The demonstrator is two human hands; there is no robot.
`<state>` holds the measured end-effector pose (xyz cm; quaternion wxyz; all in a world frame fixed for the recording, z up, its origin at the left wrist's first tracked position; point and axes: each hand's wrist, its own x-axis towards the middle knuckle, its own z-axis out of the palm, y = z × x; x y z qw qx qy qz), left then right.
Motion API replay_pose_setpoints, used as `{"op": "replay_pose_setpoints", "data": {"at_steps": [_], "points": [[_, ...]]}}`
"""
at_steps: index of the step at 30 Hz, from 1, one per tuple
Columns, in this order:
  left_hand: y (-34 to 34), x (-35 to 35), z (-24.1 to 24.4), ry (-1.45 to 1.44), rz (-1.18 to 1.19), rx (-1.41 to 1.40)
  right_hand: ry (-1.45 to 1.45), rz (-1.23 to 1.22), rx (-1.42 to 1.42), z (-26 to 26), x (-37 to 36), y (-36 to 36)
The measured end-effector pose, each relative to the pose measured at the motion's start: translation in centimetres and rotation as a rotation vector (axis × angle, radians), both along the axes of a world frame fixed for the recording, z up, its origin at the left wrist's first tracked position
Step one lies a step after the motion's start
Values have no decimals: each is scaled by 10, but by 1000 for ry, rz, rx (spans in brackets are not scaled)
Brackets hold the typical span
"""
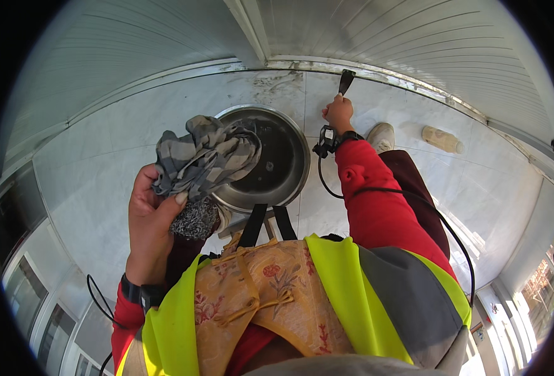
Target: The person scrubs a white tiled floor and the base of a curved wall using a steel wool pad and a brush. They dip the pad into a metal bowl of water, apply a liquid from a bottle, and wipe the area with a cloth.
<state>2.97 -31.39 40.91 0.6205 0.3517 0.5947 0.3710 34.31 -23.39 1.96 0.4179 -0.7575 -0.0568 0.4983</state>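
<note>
My left hand (152,211) grips a bunched grey checked cloth (206,157), and a grey steel-wool-like scrubber (195,219) shows just below it, by my knee; whether the fingers touch the scrubber I cannot tell. The cloth overlaps the left side of a round metal basin (277,155) holding dark water. My right hand (339,113) is closed around the handle of a scraper (347,81), whose wide dark end meets the white bottom rail of the panelled wall.
A plastic bottle (442,139) lies on the tiled floor to the right, beyond my shoe (381,137). Dirt smears mark the tiles near the wall rail (389,75). A black cable (427,203) runs along my right arm.
</note>
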Motion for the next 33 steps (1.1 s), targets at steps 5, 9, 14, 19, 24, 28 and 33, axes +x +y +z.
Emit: {"op": "replay_pose_setpoints", "data": {"at_steps": [5, 9, 14, 19, 24, 28, 33], "points": [[5, 8, -1, 4, 46, -34, -126, 222, -5, -16, -13, 3], [10, 11, -2, -11, 34, -60, -108, 212, 19, -20, -7, 0], [11, 11, -2, 1, -17, -69, -188, 244, -52, -18, -8, 1], [9, 7, 1, 20, -49, -57, -115, 567, -37, -16, -10, 3], [10, 3, -3, 12, -59, -48, -632, 758, -128, -26, 28, 1], [8, -4, -12, 93, -117, 21, -875, 685, -60, -4, 30, 4], [5, -9, -23, 64, -105, 59, 173, 435, 202, 106, -31, -6]]}}
